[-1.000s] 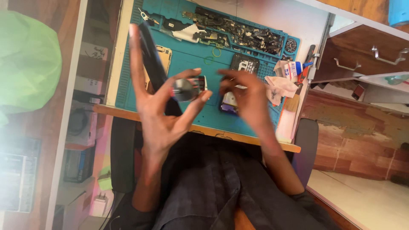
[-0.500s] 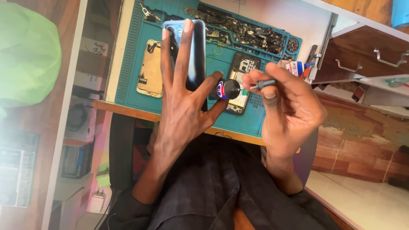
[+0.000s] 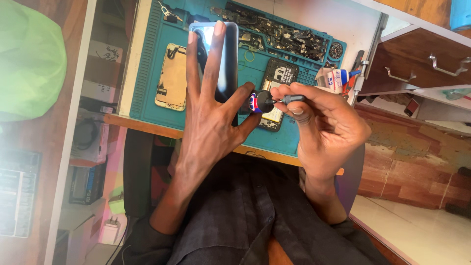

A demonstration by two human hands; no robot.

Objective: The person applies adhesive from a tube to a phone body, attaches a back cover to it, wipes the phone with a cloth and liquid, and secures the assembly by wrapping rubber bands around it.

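1. Head view, left hand: the left hand (image 3: 208,122) is raised over the near edge of the bench (image 3: 147,125), its long fingers spread flat against the back of a dark phone (image 3: 221,54) held upright. Thumb and forefinger pinch a small round tube (image 3: 256,102) at the phone's lower end.

2. Head view, right hand: the right hand (image 3: 324,130) is closed in a pinch on a thin dark tool (image 3: 289,99), whose tip meets the tube. To do this well, I judge the tool should stay in line with the tube's mouth and move gently, the phone braced by the spread fingers.

3. Head view, bench: on the teal mat (image 3: 147,73) a gold phone back (image 3: 171,76) lies near the left edge, and an opened phone (image 3: 275,93) lies under the hands. Loose black parts (image 3: 284,34) fill the far edge, and a small glue bottle (image 3: 338,78) sits at the right edge. Keeping the tube over the mat would catch any drips.
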